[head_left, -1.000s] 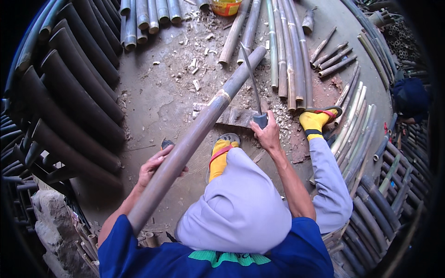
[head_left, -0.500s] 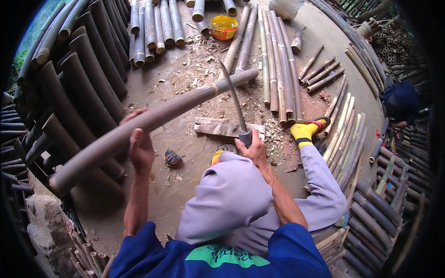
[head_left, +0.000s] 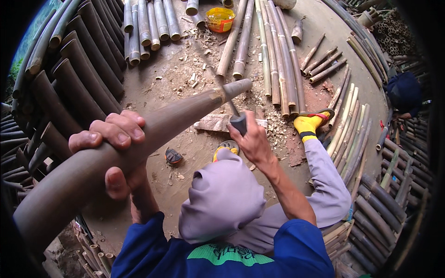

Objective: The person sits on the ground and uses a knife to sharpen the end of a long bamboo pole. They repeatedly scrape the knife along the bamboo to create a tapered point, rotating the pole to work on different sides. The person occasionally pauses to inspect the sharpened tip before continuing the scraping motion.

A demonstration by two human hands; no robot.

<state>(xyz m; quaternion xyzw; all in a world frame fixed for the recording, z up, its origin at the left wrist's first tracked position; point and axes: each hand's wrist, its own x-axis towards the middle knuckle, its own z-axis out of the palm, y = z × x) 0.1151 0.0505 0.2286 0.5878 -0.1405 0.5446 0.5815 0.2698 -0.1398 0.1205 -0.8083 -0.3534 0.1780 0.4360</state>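
Observation:
A thick brown bamboo pole [head_left: 178, 118] slants across in front of me, its near end large at the lower left and its thinner end toward the middle. My left hand [head_left: 121, 132] is wrapped round it from beneath, fingers over the top and thumb on the near side. In my right hand [head_left: 257, 146] is the dark handle of a long-bladed knife [head_left: 238, 123]. Its narrow blade, blurred by motion, crosses the pole close to a pale, scraped joint near the thin end. Under the pole, a wooden block [head_left: 211, 122] lies on the ground amid pale shavings.
Upright bamboo poles [head_left: 83, 78] lean at the left; more poles [head_left: 278, 60] lie ahead and to the right. A yellow and red tub [head_left: 220, 20] stands beyond. My knee [head_left: 222, 199] and yellow-socked foot [head_left: 307, 127] are close by. Another person [head_left: 403, 90] is at far right.
The pole's near end has come closer and up toward me, with my left hand raised along with it. My right hand and the knife have moved slightly upward, and the blade has tilted further left.

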